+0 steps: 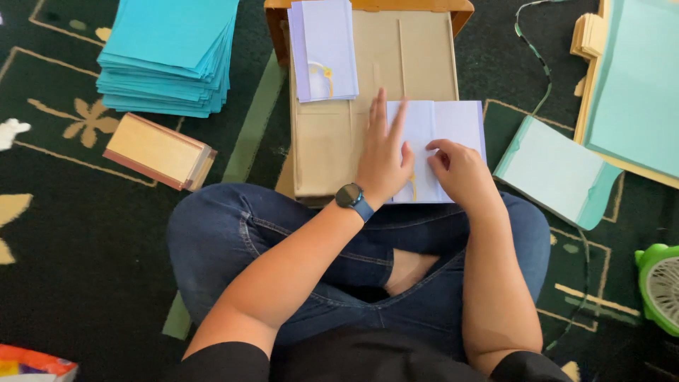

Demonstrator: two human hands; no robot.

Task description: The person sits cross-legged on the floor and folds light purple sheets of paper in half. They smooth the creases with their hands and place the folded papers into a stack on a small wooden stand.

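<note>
Left hand (382, 157) flat, fingers spread, pressing down on pale lavender folded card (442, 145) at near right corner of flattened cardboard box (385, 92) on carpet (64, 233). Right hand (458, 170) curled, fingertips pinching card's fold near middle. Stack of finished lavender cards (323, 48) at box's far left. Blue paper stack (170, 53) far left, teal sheets (555, 170) right, tan card pack (157, 150) left.

Both hands (417, 166) press a folded lavender sheet (453, 131) on a cardboard box (332, 141).
</note>
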